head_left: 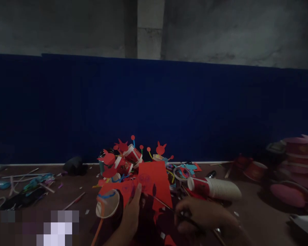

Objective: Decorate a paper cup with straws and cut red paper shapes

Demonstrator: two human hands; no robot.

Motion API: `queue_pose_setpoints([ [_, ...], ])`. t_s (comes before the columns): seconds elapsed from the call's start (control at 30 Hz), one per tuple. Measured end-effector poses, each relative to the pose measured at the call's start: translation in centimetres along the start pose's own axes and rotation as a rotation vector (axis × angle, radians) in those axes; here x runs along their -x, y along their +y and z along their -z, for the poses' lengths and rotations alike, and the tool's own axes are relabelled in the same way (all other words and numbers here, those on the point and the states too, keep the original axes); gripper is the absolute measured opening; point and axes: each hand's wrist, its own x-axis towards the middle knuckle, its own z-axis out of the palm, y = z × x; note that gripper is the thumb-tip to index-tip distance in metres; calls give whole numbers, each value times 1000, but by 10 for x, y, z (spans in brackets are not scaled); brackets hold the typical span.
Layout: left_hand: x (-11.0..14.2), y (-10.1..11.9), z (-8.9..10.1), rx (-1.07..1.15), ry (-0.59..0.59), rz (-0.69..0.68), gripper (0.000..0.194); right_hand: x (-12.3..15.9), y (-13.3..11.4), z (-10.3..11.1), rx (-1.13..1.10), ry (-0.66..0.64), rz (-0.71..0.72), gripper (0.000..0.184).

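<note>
My left hand (132, 210) is closed on a sheet of red paper (155, 174), its thumb lying along the lower edge. Round patterns drawn in dark lines mark the paper near that thumb. My right hand (195, 215) is closed around the dark handle of what look like scissors (164, 204). Their thin blade points left across the lower part of the paper, but blur hides whether it touches. Beside my left hand stands a white-lined paper cup (108, 205) with blue and orange pipe cleaners.
Behind the paper are decorated red cups (132, 155) with red cut-out heads (160, 149). A tape roll (181, 173) and a stack of paper cups (220, 189) lie to the right. Pipe cleaners (38, 181) are scattered left. A blue panel (154, 109) backs the table.
</note>
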Motion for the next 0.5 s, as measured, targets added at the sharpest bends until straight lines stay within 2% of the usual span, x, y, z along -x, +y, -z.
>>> queue_pose_setpoints([
  [0.07, 1, 1, 0, -14, -3, 52, 46, -4, 0, 0, -46, -14, -14, 8],
  [0.2, 3, 5, -1, -51, -9, 131, 45, -18, 1, -5, -203, -35, 12, 20],
  [0.33, 12, 11, -4, -65, -34, 202, 42, -34, 4, -20, -357, 77, 55, 25],
  [0.5, 20, 21, -13, 202, -189, 348, 40, -52, 9, -34, -419, 196, 48, 28],
])
